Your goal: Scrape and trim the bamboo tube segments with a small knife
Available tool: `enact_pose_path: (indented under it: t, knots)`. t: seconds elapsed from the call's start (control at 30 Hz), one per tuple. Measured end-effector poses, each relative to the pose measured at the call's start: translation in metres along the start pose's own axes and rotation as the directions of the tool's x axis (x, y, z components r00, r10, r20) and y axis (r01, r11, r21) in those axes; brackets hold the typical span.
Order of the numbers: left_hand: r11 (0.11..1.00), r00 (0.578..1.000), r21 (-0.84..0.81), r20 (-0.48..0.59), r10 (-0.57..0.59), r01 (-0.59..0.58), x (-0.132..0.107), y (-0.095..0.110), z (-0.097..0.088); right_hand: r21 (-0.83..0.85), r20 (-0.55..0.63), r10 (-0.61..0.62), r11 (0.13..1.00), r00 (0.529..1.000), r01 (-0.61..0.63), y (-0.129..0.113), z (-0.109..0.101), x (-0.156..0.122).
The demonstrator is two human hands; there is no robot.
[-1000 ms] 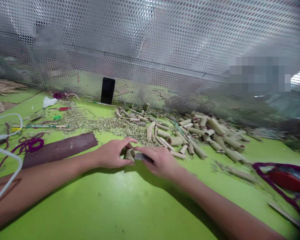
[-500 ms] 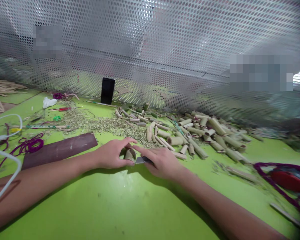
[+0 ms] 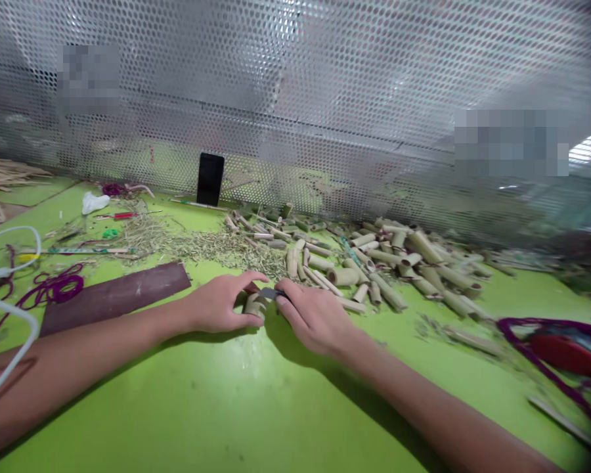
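Observation:
A short bamboo tube piece [image 3: 255, 305] rests low over the green table [image 3: 217, 407], pinched between the thumb and fingers of my left hand [image 3: 221, 302]. My right hand [image 3: 318, 315] is closed around the dark handle of a small knife [image 3: 268, 293]. Its blade points left and lies at the upper end of the bamboo piece; whether the edge bites into it I cannot tell. Just beyond my hands are scattered bamboo shavings [image 3: 217, 249] and a heap of cut bamboo tubes [image 3: 389, 256].
A brown strip [image 3: 118, 295] lies by my left forearm, near purple cord [image 3: 62, 284] and a white cable [image 3: 17, 328]. A phone [image 3: 210, 179] leans on the perforated metal screen [image 3: 285, 79]. A red-handled tool [image 3: 125, 215] lies at left, a red object [image 3: 566, 351] at right.
My right hand has raised the knife, so its blade has gone from the lower edge of the bamboo piece to its upper end. My left hand has hardly moved.

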State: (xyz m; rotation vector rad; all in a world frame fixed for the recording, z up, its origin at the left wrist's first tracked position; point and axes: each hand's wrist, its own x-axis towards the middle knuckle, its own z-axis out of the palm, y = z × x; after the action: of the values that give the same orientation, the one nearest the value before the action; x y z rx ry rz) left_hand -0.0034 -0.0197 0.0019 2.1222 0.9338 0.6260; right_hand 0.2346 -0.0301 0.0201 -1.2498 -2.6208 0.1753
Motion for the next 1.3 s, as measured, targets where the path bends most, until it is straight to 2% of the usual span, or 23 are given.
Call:
enact_pose_path:
  t: [0.1,0.27,0.67,0.77,0.9,1.03,1.17,1.3]
  knots:
    - [1.0,1.0,0.009,-0.007,-0.001,0.001,0.0,0.0,0.0,-0.079,0.031,0.063,0.995,0.998,-0.061,-0.006,0.001,0.002]
    - [1.0,1.0,0.026,-0.014,-0.002,0.003,0.001,-0.001,0.0,-0.146,0.094,0.073,0.988,0.993,-0.059,-0.01,0.001,0.003]
    - [0.993,0.998,0.101,-0.017,0.067,-0.065,0.0,-0.006,0.002,-0.086,0.178,0.047,0.996,0.983,-0.032,-0.011,-0.001,-0.004]
    - [0.997,0.999,0.066,-0.009,0.031,-0.031,0.0,-0.004,0.001,-0.039,0.166,0.003,0.999,0.986,0.004,-0.006,0.0,-0.007]
    - [1.0,1.0,0.032,-0.002,-0.001,0.001,0.001,-0.002,-0.001,-0.028,0.099,0.065,0.998,0.993,-0.062,-0.003,0.004,-0.003]
    - [0.998,1.0,0.055,-0.004,0.015,-0.015,0.001,-0.002,-0.001,-0.09,0.059,0.095,0.992,0.994,-0.09,-0.009,0.006,0.003]
    - [0.995,1.0,0.095,0.002,0.013,-0.013,0.001,-0.001,-0.002,-0.069,0.127,0.093,0.994,0.988,-0.085,-0.014,0.004,0.002]
    - [0.992,0.998,0.111,0.003,0.056,-0.056,0.0,-0.003,-0.002,-0.017,0.211,0.036,0.999,0.977,-0.033,-0.013,0.003,-0.006]
